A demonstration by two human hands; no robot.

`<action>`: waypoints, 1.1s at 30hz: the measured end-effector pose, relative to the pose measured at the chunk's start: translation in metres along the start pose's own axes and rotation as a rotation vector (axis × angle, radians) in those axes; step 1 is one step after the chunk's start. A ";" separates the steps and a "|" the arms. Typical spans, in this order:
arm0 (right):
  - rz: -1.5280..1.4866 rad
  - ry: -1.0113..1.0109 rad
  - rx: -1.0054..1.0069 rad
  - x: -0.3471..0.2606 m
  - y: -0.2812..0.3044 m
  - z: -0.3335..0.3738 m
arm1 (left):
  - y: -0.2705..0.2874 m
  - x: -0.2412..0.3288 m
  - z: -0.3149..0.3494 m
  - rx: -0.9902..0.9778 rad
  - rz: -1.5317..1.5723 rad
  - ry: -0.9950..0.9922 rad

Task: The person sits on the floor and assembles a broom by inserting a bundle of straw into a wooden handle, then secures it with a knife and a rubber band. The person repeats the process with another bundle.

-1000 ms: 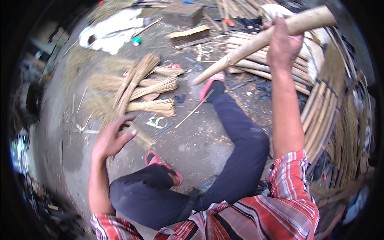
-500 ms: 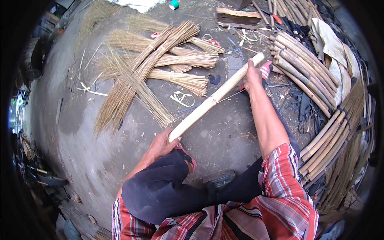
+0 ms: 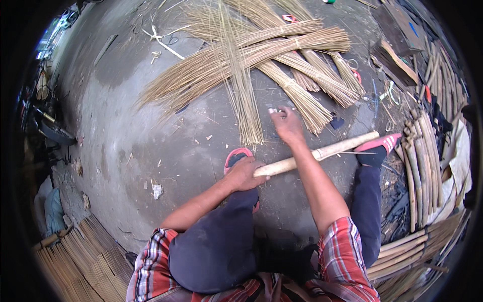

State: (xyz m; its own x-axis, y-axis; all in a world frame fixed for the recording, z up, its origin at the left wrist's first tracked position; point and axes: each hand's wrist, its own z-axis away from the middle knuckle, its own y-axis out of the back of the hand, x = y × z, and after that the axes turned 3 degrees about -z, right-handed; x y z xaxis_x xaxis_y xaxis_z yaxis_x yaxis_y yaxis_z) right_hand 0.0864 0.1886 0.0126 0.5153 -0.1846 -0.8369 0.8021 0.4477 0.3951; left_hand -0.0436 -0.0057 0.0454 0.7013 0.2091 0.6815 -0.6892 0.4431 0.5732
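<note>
My left hand is closed round the near end of a pale bamboo pole, which lies slanting across in front of me. Its far end reaches toward my right foot in a pink slipper. Off the pole and above its middle is my right hand, with fingers bent and apart. Something small and white shows at its fingertips, too small to name. Just left of that hand lies a loose bunch of thin broom sticks. Beyond it are tied broom-stick bundles, crossed over each other on the floor.
Cut bamboo poles are stacked at the right beside a pale cloth. A wooden block stands at the far right. Rows of thin sticks lie at the lower left. A pale strip is on the floor.
My right hand has let go of the pole's far end and moved left toward the loose sticks. The pole has dropped to a flatter slant. My view has turned to the left.
</note>
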 end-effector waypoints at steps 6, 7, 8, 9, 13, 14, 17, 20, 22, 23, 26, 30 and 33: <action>0.381 -0.052 -0.058 -0.028 -0.083 -0.032 | -0.004 -0.004 -0.002 0.032 0.018 -0.008; 0.419 -0.024 -0.066 -0.031 -0.094 -0.033 | -0.006 -0.006 -0.002 0.040 0.042 -0.010; 0.461 -0.005 -0.022 -0.034 -0.108 -0.032 | -0.007 -0.009 -0.002 0.048 0.062 -0.015; 0.490 0.002 -0.040 -0.035 -0.117 -0.031 | -0.009 -0.011 -0.001 0.062 0.078 -0.030; 0.281 -0.056 0.001 -0.033 -0.131 -0.036 | -0.006 -0.026 0.002 0.044 0.357 0.080; 0.180 -0.136 0.011 -0.032 -0.127 -0.036 | -0.001 -0.030 0.001 0.060 0.550 0.183; 0.051 -0.008 -0.003 -0.033 -0.093 -0.028 | 0.032 -0.039 -0.007 0.240 0.926 0.341; -0.055 0.115 -0.220 -0.048 -0.060 -0.002 | 0.086 -0.031 -0.024 0.646 0.904 0.256; -0.010 0.218 -0.425 -0.060 -0.046 0.019 | 0.115 -0.010 -0.042 0.849 1.128 0.002; -0.004 0.293 -0.517 -0.066 -0.041 0.029 | 0.129 0.002 -0.047 0.853 1.245 0.014; 0.107 0.654 -0.202 -0.075 -0.029 0.046 | 0.174 0.026 -0.028 0.773 1.353 -0.154; -0.046 0.477 0.018 -0.059 0.009 0.045 | 0.191 0.033 -0.010 0.985 1.030 -0.243; -0.102 0.257 -0.025 -0.041 0.024 0.048 | 0.174 0.015 -0.022 1.049 0.837 -0.107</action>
State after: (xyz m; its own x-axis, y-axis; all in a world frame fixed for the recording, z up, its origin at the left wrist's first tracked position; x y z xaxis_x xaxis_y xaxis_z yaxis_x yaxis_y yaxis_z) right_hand 0.0993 0.1654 0.0746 0.3357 -0.0031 -0.9420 0.8367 0.4603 0.2967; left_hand -0.1484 0.0940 0.1452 0.0201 -0.0034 0.9998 -0.7469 -0.6648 0.0127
